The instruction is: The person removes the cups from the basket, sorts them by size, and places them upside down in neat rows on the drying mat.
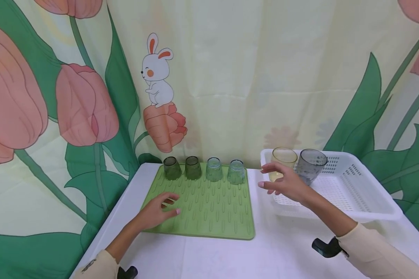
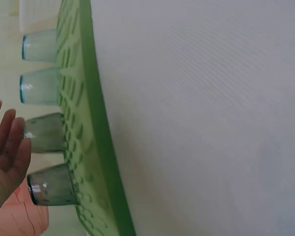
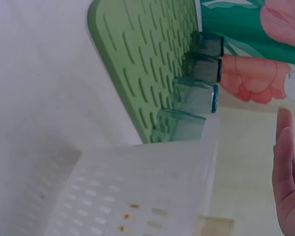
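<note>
Four drinking glasses stand in a row along the back of a green ridged mat (image 1: 209, 211): a dark smoky glass (image 1: 172, 169) at the left end, another smoky glass (image 1: 193, 168) beside it, then a pale blue glass (image 1: 214, 169) and a second blue glass (image 1: 236, 172). Over the mat's left part hovers my left hand (image 1: 157, 213), fingers loosely bent, holding nothing. My right hand (image 1: 288, 184) is raised at the left end of a white basket (image 1: 356, 190). Its relaxed fingers overlap a yellow glass (image 1: 284, 155) in the head view, with nothing in them. A grey glass (image 1: 311, 164) leans beside the yellow one.
The mat and basket share a table with a white cloth (image 1: 209, 257). Behind it hangs a curtain (image 1: 227, 77) printed with tulips and a rabbit on a carrot. The basket's perforated wall (image 3: 137, 191) rises close beside the mat's right edge.
</note>
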The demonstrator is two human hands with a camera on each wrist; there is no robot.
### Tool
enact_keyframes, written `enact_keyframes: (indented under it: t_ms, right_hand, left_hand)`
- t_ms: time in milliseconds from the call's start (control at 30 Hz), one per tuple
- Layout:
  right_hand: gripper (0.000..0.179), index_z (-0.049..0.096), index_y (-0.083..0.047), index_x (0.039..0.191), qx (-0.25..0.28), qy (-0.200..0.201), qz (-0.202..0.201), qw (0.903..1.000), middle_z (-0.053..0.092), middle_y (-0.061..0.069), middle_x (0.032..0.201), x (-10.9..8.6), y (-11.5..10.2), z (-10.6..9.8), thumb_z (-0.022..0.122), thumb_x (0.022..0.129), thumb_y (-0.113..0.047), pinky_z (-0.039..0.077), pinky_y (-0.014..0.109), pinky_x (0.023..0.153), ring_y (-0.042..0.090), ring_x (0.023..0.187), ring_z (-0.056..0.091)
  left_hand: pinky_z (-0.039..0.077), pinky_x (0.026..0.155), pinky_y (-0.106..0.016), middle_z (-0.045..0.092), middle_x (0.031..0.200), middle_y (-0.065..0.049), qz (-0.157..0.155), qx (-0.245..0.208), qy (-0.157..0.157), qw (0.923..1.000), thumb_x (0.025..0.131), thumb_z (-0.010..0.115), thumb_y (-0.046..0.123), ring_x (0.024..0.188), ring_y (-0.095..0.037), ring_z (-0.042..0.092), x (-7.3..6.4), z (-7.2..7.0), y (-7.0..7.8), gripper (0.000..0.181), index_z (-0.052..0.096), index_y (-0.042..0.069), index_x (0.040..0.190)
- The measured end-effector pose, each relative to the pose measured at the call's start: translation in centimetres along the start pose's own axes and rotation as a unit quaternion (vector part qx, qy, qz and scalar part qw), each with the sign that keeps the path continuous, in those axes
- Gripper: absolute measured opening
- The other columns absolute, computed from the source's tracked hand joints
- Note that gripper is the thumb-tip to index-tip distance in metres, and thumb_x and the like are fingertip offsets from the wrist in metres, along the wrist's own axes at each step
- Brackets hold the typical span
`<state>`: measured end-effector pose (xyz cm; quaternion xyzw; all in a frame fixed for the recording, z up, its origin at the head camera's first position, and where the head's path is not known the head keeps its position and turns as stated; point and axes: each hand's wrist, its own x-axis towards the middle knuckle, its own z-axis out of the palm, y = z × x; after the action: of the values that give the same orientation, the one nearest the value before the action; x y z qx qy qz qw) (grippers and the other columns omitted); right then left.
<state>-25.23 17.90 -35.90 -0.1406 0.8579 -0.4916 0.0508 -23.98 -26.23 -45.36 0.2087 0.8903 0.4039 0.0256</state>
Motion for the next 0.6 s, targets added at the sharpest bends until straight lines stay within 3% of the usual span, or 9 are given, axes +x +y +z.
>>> enact_keyframes:
  t_ms: [233,600]
  right_hand:
    - [0.059,0.051,-0.004,0.138,0.002,-0.001,-0.013,0.9999,0.057,0.023,0.136,-1.8,1.4,-1.5,0.077,0.089,-0.027,0.057,0.034,0.066,0.026,0.077,0.073]
    - [0.052,0.051,-0.002,0.137,-0.022,0.039,-0.021,0.9988,0.058,0.022,0.133,-3.4,4.0,-4.0,0.071,0.094,-0.024,0.056,0.032,0.065,0.025,0.076,0.072]
  left_hand:
    - [0.048,0.099,-0.057,0.062,0.13,-0.01,0.019,-0.035,0.003,0.9992,0.094,0.071,0.032,0.118,-0.033,0.06,1.5,0.5,1.8,0.045,0.057,0.013,0.133]
    - [0.048,0.1,-0.051,0.061,0.131,-0.006,0.054,-0.09,-0.004,0.9945,0.097,0.068,0.028,0.121,-0.037,0.058,3.6,1.4,4.6,0.041,0.057,0.016,0.134]
